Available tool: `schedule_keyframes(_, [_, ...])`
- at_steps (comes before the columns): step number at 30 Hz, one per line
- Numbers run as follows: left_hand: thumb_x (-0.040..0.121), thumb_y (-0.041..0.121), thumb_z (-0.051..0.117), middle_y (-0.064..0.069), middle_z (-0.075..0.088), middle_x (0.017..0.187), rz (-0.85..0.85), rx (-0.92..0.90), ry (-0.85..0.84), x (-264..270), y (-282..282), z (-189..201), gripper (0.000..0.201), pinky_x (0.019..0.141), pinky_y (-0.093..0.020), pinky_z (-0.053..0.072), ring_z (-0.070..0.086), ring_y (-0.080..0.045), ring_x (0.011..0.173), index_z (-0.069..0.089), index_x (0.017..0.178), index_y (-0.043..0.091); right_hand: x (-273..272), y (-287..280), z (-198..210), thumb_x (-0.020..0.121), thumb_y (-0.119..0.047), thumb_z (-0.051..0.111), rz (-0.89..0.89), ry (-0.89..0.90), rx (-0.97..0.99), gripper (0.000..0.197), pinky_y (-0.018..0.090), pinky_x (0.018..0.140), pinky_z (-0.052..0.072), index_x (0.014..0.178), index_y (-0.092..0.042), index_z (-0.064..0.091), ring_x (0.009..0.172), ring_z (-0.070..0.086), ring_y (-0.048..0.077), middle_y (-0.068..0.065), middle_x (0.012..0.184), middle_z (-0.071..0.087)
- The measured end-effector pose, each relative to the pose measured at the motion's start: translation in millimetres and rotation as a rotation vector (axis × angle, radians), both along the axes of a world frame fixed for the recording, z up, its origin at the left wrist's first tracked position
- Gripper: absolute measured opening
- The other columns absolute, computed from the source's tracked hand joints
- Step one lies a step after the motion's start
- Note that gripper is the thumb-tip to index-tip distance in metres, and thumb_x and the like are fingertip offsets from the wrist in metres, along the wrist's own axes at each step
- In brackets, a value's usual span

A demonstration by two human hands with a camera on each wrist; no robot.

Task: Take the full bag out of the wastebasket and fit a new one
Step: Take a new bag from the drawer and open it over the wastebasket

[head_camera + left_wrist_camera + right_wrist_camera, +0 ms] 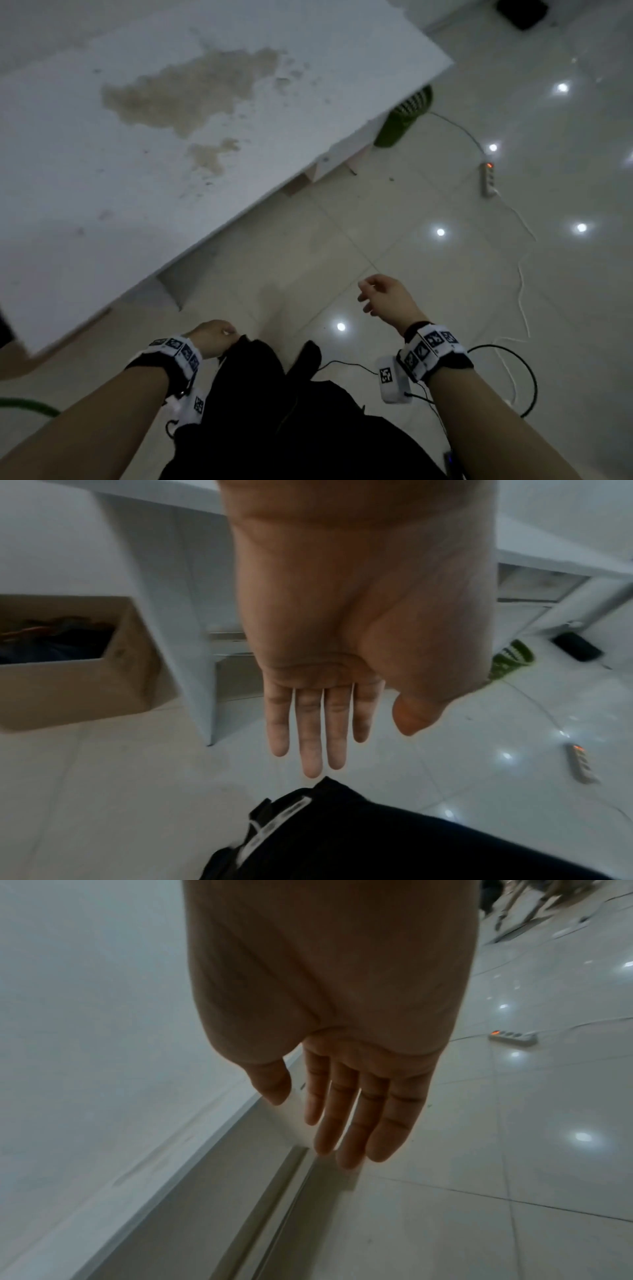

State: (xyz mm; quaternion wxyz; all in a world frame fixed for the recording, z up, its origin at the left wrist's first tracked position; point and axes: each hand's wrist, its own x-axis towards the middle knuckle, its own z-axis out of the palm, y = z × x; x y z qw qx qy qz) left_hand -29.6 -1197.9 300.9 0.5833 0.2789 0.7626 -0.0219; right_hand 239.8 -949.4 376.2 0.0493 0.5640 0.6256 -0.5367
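Wastebasket (pixel 404 116) green under table edge, contents hidden, left hand (pixel 329 631) and right hand (pixel 329 1031) fingers straight, empty

Dim, bluish, soft-focus frames.
Ceiling lights glared as white spots on the glossy floor tiles (pixel 442 232); frame edges smeared and bent.

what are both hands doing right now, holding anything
Left hand: open, fingers straight, holding nothing.
Right hand: open, fingers straight and relaxed, holding nothing.
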Motion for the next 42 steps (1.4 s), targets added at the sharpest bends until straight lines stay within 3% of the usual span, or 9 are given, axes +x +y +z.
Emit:
schedule_keyframes(3, [0.101, 0.032, 0.048, -0.012, 0.065, 0.125, -0.168, 0.065, -0.02, 25, 104, 15, 0.032, 0.081, -0.023, 0.041, 0.062, -0.026, 0.107, 0.064, 0.115, 0.008, 46, 33, -16, 0.097, -0.036, 0.057, -0.105, -0.041, -0.049, 0.021, 0.033, 0.067, 0.057, 0.101, -0.018, 0.065, 0.07, 0.07, 0.018, 0.003, 0.089, 0.075])
schedule_keyframes(10, [0.1, 0.039, 0.049, -0.007, 0.06, 0.133, -0.411, 0.317, -0.103, 86, 377, 32, 0.043, 0.096, -0.027, 0.043, 0.057, -0.02, 0.115, 0.054, 0.136, 0.018, 150, 98, -86, 0.096, -0.037, 0.059, -0.198, -0.31, -0.259, 0.027, 0.029, 0.056, 0.053, 0.1, -0.01, 0.065, 0.059, 0.067, 0.019, 0.008, 0.085, 0.075])
schedule_keyframes(16, [0.097, 0.042, 0.052, -0.003, 0.063, 0.125, -0.342, 0.399, -0.18, 124, 547, 36, 0.042, 0.097, -0.036, 0.051, 0.064, -0.02, 0.105, 0.056, 0.134, 0.022, 194, 207, -86, 0.099, -0.035, 0.054, -0.236, -0.439, -0.359, 0.028, 0.035, 0.065, 0.059, 0.096, -0.009, 0.065, 0.071, 0.072, 0.027, 0.009, 0.089, 0.075])
schedule_keyframes(20, [0.097, 0.041, 0.053, -0.002, 0.063, 0.121, -0.241, 0.334, -0.172, 123, 584, 19, 0.04, 0.096, -0.033, 0.051, 0.066, -0.019, 0.105, 0.057, 0.132, 0.022, 174, 316, -81, 0.097, -0.035, 0.056, -0.187, -0.386, -0.241, 0.027, 0.036, 0.064, 0.057, 0.092, -0.01, 0.066, 0.071, 0.071, 0.029, 0.01, 0.086, 0.075])
schedule_keyframes(25, [0.094, 0.032, 0.057, -0.008, 0.066, 0.123, 0.067, 0.221, -0.147, 111, 592, -33, 0.037, 0.099, -0.037, 0.052, 0.066, -0.025, 0.107, 0.061, 0.128, 0.019, 105, 470, -70, 0.097, -0.037, 0.056, 0.029, -0.223, -0.116, 0.029, 0.035, 0.07, 0.056, 0.088, -0.012, 0.067, 0.07, 0.071, 0.022, 0.006, 0.083, 0.075])
schedule_keyframes(31, [0.099, 0.026, 0.054, -0.016, 0.069, 0.11, 0.735, 0.162, -0.037, 127, 593, -84, 0.019, 0.075, -0.028, 0.048, 0.067, -0.027, 0.085, 0.065, 0.108, 0.012, 11, 631, -68, 0.097, -0.031, 0.058, 0.278, -0.009, 0.018, 0.024, 0.036, 0.068, 0.056, 0.097, -0.009, 0.066, 0.066, 0.067, 0.021, 0.007, 0.086, 0.075])
schedule_keyframes(34, [0.101, 0.026, 0.052, -0.015, 0.069, 0.113, 0.95, 0.175, -0.008, 152, 595, -103, 0.022, 0.077, -0.031, 0.047, 0.066, -0.023, 0.083, 0.065, 0.112, 0.011, -27, 666, -91, 0.096, -0.029, 0.06, 0.403, 0.054, 0.027, 0.021, 0.026, 0.057, 0.051, 0.099, -0.009, 0.066, 0.06, 0.063, 0.02, 0.009, 0.083, 0.073])
schedule_keyframes(36, [0.101, 0.026, 0.051, -0.01, 0.069, 0.113, 1.038, 0.231, 0.021, 164, 601, -108, 0.025, 0.079, -0.03, 0.047, 0.067, -0.022, 0.088, 0.063, 0.119, 0.013, -43, 670, -118, 0.096, -0.03, 0.06, 0.504, 0.07, 0.003, 0.02, 0.03, 0.061, 0.052, 0.099, -0.011, 0.067, 0.061, 0.064, 0.02, 0.008, 0.083, 0.074])
schedule_keyframes(42, [0.092, 0.042, 0.055, 0.003, 0.072, 0.108, 1.105, 0.596, 0.344, 138, 614, -107, 0.015, 0.097, -0.039, 0.052, 0.069, -0.018, 0.1, 0.062, 0.103, 0.05, -82, 647, -210, 0.099, -0.027, 0.056, 0.715, 0.094, -0.086, 0.021, 0.037, 0.07, 0.056, 0.105, -0.01, 0.065, 0.07, 0.067, 0.023, 0.014, 0.096, 0.074])
